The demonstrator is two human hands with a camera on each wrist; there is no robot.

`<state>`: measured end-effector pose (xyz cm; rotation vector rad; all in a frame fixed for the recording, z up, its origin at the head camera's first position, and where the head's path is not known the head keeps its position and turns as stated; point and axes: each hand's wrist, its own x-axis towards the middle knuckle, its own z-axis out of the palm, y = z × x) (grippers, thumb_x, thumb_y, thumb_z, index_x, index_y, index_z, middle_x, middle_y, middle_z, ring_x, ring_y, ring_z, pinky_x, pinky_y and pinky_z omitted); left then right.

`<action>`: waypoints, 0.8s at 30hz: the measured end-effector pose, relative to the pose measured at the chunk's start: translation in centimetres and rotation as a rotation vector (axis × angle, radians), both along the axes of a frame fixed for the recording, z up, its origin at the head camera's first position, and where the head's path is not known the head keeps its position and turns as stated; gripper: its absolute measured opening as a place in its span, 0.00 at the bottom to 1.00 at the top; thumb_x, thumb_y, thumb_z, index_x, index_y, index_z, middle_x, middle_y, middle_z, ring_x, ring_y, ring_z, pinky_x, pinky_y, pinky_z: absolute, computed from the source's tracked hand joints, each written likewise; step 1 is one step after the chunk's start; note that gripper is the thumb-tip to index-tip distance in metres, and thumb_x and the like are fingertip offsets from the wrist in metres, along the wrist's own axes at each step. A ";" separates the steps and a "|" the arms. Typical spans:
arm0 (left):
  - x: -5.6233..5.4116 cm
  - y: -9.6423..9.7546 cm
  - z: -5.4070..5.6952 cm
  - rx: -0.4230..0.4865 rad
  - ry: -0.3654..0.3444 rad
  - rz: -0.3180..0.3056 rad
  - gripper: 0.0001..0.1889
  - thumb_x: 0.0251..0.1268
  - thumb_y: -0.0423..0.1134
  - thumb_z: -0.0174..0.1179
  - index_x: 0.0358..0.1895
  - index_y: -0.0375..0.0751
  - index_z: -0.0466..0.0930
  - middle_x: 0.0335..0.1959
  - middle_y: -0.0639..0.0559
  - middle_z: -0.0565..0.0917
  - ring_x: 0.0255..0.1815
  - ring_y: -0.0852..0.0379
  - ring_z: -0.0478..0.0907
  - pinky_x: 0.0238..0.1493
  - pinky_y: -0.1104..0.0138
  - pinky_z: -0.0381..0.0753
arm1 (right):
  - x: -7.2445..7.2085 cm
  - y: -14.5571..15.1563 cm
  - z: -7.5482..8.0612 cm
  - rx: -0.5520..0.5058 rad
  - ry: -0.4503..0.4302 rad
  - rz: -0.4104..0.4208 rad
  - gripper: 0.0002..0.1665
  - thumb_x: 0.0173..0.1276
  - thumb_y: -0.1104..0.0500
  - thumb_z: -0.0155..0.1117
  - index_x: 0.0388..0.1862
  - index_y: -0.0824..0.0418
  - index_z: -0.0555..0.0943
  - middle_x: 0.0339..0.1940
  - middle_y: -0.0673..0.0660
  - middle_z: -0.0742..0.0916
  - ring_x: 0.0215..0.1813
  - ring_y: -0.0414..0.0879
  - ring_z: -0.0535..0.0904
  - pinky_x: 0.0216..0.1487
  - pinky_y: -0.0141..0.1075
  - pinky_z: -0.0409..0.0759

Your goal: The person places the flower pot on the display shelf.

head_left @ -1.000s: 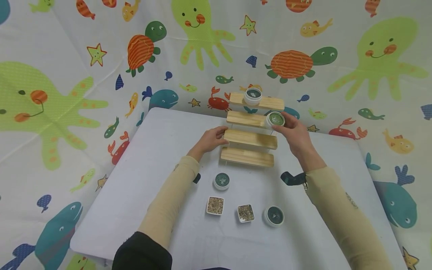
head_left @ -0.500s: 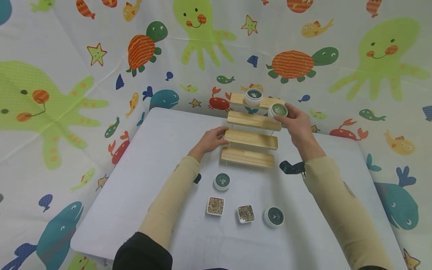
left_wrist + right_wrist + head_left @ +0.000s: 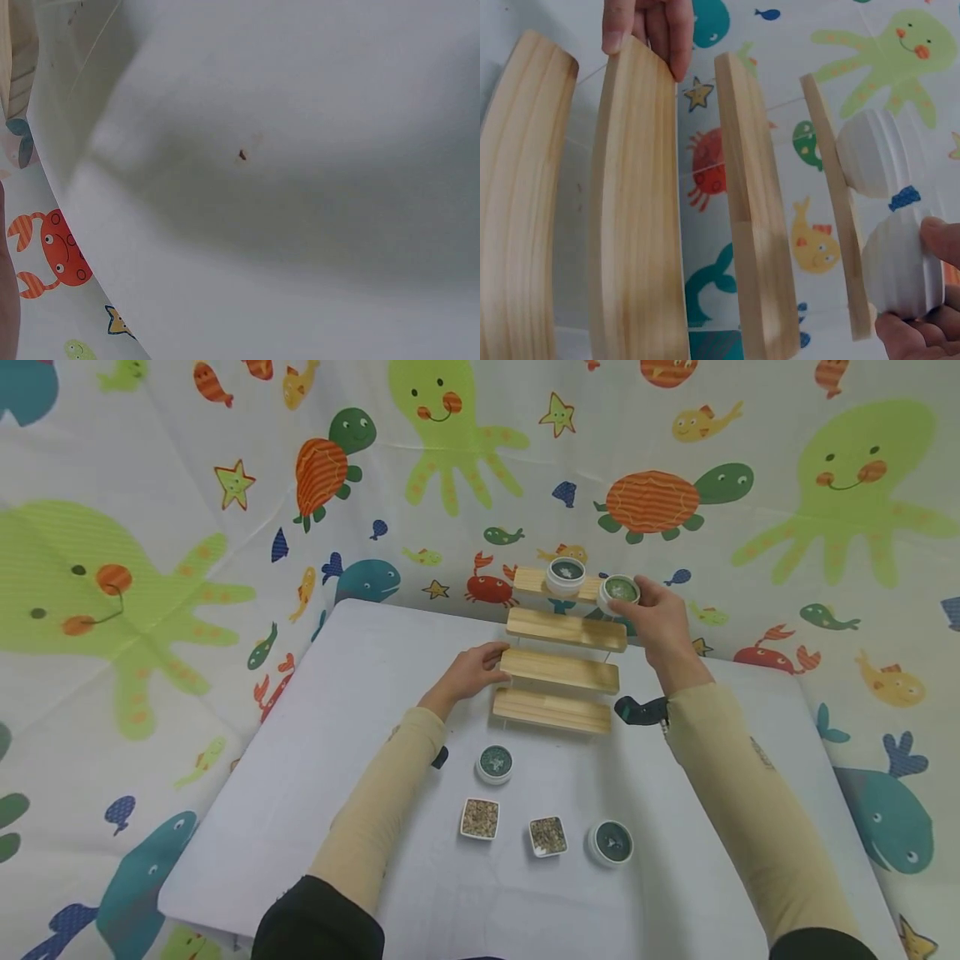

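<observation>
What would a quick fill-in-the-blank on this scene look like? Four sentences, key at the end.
1. The display stand's wooden shelves number ____.
2. The right hand holds a white pot at the ____ shelf.
3. The left hand grips the ____ end of the second shelf from the bottom.
4. On the table, two pots are round and two others are ____ in outline.

Missing words: four; top; left; square.
</observation>
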<state>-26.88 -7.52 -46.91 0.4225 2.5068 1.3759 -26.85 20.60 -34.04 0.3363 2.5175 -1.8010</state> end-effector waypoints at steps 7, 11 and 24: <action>0.1 0.0 0.1 -0.004 -0.006 0.012 0.33 0.64 0.37 0.66 0.71 0.38 0.65 0.71 0.45 0.69 0.69 0.53 0.69 0.67 0.70 0.71 | -0.8 -0.6 0.1 0.026 -0.022 -0.016 0.48 0.68 0.52 0.67 0.80 0.54 0.53 0.78 0.54 0.63 0.76 0.45 0.59 0.77 0.37 0.58; 0.2 -0.1 0.1 0.001 -0.010 0.010 0.33 0.64 0.37 0.66 0.72 0.38 0.65 0.71 0.45 0.68 0.69 0.53 0.69 0.67 0.70 0.71 | -1.2 -0.8 0.2 0.040 -0.026 -0.007 0.48 0.69 0.51 0.66 0.80 0.53 0.52 0.78 0.53 0.61 0.77 0.45 0.57 0.76 0.36 0.58; 0.2 -0.1 0.4 -0.005 0.001 -0.016 0.34 0.64 0.39 0.66 0.71 0.37 0.64 0.71 0.44 0.68 0.69 0.53 0.69 0.67 0.71 0.70 | -1.9 -0.9 0.6 0.141 -0.012 -0.006 0.45 0.71 0.49 0.62 0.80 0.53 0.52 0.77 0.54 0.64 0.76 0.47 0.58 0.76 0.37 0.59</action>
